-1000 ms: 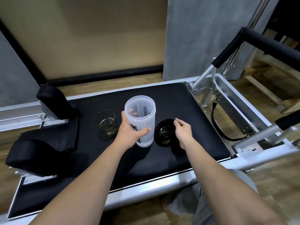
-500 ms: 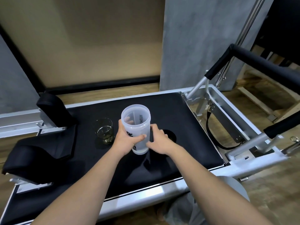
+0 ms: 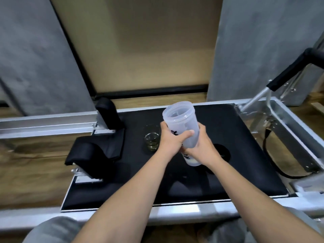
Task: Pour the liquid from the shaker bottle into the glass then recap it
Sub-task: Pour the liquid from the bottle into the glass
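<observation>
Both hands hold the uncapped shaker above the black pad.

The translucent shaker (image 3: 182,127) is tilted, its open mouth leaning up and left, its base near the pad (image 3: 236,130). The left hand (image 3: 172,142) wraps its middle, thumb across the front; the right hand (image 3: 203,146) closes on its right side and lower part. Just left stands the glass (image 3: 152,139), holding some yellowish liquid. The black cap (image 3: 223,151) lies on the pad right of the hands, partly hidden.
</observation>
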A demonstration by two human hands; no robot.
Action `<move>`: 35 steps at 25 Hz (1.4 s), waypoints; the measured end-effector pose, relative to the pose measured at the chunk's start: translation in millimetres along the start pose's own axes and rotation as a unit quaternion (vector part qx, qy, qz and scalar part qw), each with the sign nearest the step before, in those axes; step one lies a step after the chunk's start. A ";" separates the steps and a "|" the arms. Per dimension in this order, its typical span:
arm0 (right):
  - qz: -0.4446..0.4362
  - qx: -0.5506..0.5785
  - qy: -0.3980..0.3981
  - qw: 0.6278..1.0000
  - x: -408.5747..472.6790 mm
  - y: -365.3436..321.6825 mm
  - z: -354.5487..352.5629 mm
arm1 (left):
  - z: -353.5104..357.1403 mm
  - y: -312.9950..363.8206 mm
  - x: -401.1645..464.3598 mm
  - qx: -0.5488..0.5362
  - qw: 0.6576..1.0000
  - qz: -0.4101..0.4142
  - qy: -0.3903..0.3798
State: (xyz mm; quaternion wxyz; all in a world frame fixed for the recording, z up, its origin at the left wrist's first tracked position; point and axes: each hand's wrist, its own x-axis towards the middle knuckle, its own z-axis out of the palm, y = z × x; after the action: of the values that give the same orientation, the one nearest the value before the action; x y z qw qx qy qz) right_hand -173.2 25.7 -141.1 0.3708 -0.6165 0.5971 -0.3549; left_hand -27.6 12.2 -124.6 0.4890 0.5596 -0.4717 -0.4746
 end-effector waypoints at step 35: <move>0.032 -0.296 -0.130 0.946 23.9 -57.4 0.1 | -4.3 -7.2 -24.5 -0.211 0.954 -0.207 0.042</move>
State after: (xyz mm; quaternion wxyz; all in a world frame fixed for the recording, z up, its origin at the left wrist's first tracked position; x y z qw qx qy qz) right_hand -145.1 2.5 -90.7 0.2569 -0.7202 0.6410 -0.0666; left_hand -25.5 37.5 -129.8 0.5062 0.5488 -0.2139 -0.6300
